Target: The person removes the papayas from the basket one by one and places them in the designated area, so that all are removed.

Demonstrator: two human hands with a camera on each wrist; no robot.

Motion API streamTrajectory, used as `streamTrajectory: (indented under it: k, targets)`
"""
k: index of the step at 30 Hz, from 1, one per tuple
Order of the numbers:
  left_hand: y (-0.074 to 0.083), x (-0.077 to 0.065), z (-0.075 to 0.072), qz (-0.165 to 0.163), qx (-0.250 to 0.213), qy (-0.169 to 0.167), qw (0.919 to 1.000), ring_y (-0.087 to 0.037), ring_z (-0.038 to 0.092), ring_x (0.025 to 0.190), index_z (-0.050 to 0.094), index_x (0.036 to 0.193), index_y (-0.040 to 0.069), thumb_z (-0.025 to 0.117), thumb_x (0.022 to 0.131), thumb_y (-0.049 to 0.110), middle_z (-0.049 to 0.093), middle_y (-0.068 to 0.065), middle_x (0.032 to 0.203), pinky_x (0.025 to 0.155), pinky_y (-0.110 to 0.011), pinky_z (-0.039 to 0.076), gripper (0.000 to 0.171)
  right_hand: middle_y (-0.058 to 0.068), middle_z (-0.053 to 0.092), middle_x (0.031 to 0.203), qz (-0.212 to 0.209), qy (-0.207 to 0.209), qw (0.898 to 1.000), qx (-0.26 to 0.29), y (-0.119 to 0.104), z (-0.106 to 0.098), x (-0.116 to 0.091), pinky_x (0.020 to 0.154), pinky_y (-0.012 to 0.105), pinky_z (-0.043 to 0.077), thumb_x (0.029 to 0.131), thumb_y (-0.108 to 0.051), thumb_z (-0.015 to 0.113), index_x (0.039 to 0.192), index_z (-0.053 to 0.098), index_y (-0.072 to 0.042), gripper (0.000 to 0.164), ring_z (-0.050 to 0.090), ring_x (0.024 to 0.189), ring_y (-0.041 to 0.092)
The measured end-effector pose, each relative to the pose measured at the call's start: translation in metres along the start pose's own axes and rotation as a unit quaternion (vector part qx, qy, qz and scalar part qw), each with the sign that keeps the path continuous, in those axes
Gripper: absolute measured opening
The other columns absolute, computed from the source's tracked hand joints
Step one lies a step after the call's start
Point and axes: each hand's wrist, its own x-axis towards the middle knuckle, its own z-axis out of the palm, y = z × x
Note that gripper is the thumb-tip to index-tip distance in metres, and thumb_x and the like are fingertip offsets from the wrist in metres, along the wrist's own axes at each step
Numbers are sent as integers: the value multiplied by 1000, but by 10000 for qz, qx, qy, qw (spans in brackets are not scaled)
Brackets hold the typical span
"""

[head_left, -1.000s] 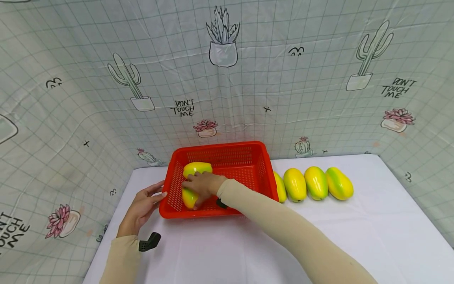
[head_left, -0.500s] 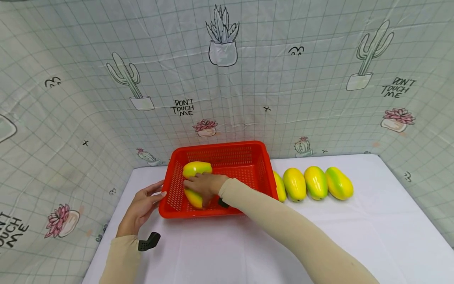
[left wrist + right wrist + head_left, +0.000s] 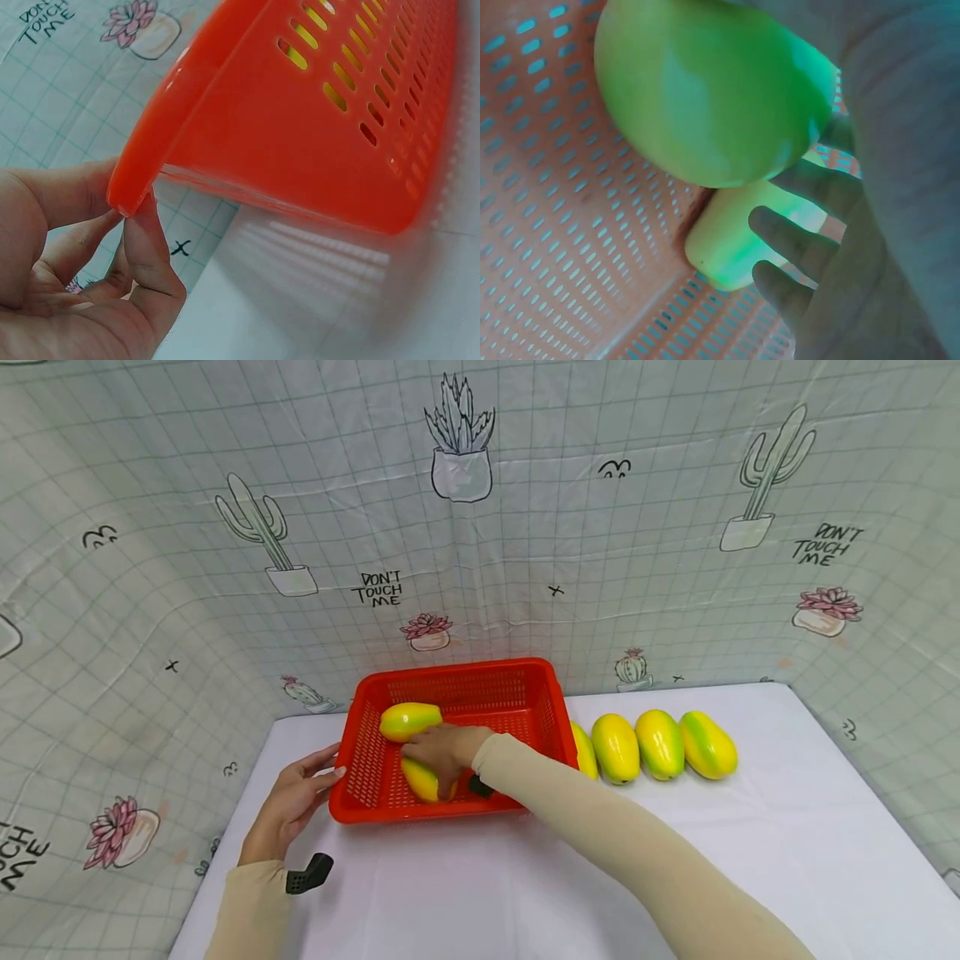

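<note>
A red perforated plastic basket [image 3: 489, 812] stands at the back of the table in the head view. My left hand [image 3: 291, 797] pinches its left rim; the left wrist view shows thumb and fingertips on the rim [image 3: 139, 180]. Inside the basket my right hand [image 3: 444, 750] grips a yellow-green papaya [image 3: 422, 781] near the front wall. Its fingers lie over the far side, the thumb toward the near right. A second papaya [image 3: 408, 721] lies crosswise behind it, near the far left corner. In the right wrist view the nearer papaya [image 3: 712, 97] partly covers the farther one [image 3: 727, 247].
Right of the basket several papayas stand side by side on the white tabletop, such as this one [image 3: 617, 748]; the leftmost [image 3: 583, 752] is partly hidden by the basket. A patterned cloth [image 3: 525, 527] hangs close behind and at both sides.
My right hand has moved the front papaya rightward inside the basket and turned it slightly, opening space at its left. The left hand stays on the rim. The head view has shifted slightly.
</note>
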Motion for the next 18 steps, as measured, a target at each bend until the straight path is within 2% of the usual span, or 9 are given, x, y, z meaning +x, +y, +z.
streamTrajectory:
  k: [4, 7, 11, 18]
  targets:
    - [1, -1, 1, 2, -17, -25, 10000, -23, 52, 124, 32, 166, 6, 60, 108, 11, 31, -23, 166, 87, -15, 57, 64, 1, 43, 163, 68, 74, 9999, -35, 8, -5, -9, 129, 42, 28, 83, -45, 90, 164, 38, -21, 98, 38, 151, 29]
    - [0, 0, 0, 27, -41, -61, 10000, -17, 54, 118, 32, 166, 6, 59, 108, 10, 31, -22, 165, 87, -15, 57, 64, 3, 42, 164, 101, 267, 9996, -7, 16, -8, -18, 129, 45, 27, 83, -48, 89, 165, 36, -20, 102, 37, 152, 30]
    - [-1, 1, -2, 53, -53, -103, 9999, -12, 55, 113, 32, 166, 6, 59, 108, 10, 32, -22, 165, 87, -15, 57, 64, 6, 43, 163, 105, 642, 9977, 193, 29, -13, -33, 128, 47, 28, 83, -46, 90, 166, 35, -16, 103, 40, 148, 30]
    - [-2, 2, -2, 35, -61, -105, 9999, -12, 55, 113, 31, 166, 5, 60, 108, 11, 33, -22, 163, 87, -15, 57, 65, 8, 41, 164, 169, 1306, 9891, 665, 52, -17, -67, 128, 49, 28, 80, -41, 93, 164, 37, -14, 104, 37, 149, 31]
